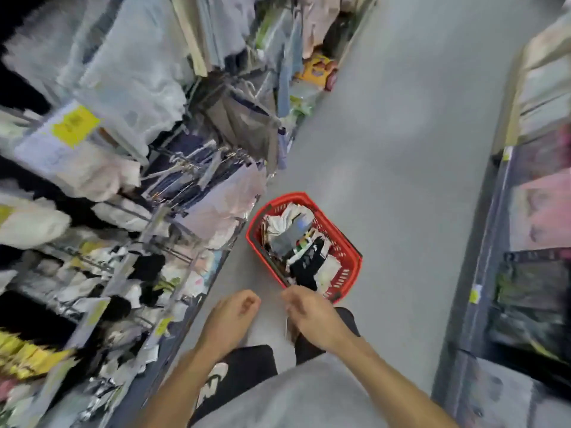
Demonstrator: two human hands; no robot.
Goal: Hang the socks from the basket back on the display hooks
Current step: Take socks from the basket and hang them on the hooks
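Head view: grey shop floor (386,149) running down an aisle, display hooks (182,168) crowding the left side; your red basket (289,195) sits on the floor mid-aisle, just beside the rack, probably so the socks (302,242) piled in it stay within reach; your left hand (230,316) is curled into a fist with nothing showing in it; your right hand (312,316) hovers at the basket's near rim, too smeared to tell whether it pinches anything; the hooks are blurry too, so free ones are anyone's guess.
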